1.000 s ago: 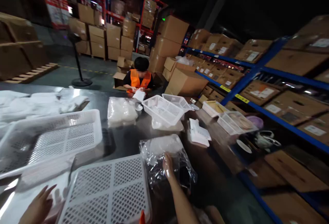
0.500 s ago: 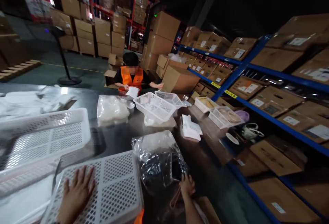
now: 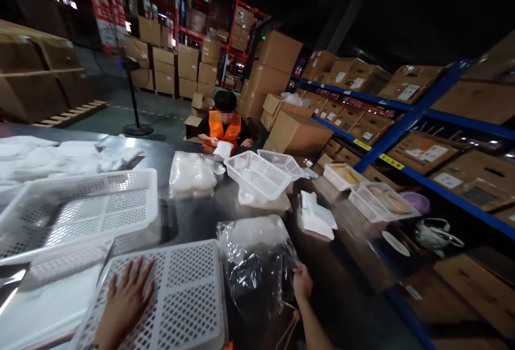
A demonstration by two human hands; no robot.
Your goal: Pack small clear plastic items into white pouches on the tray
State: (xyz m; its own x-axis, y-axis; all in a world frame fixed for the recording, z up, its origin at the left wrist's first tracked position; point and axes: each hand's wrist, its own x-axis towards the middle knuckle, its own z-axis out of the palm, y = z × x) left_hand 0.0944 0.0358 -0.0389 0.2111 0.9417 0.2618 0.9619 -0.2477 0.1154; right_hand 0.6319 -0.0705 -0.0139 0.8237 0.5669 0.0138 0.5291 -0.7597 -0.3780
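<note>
Right hand on the film, left hand spread across the mesh

Here's the clear plastic bag, lying on the bench in front of the wearer, creased and glinting. The right hand is at its near right edge, fingers drawn in narrow, and that looks like a pinch on the film; the step in hand, I'd judge, is getting hold of that edge. A thin cord trails just below the hand.

Just left of the bag, a white mesh tray lies with its perforated face up, and there's the left hand, flat on it, fingers wide, gripping nothing. Any pull on the bag calls for a firm pinch and a clear path past the tray's rim.

Farther out, a folded white packet lies right of the bag, 2 white baskets overlap beyond it, and a stuffed bag sits left of those. Across the bench, a co-worker in an orange vest is seated by a white sheet.
</note>
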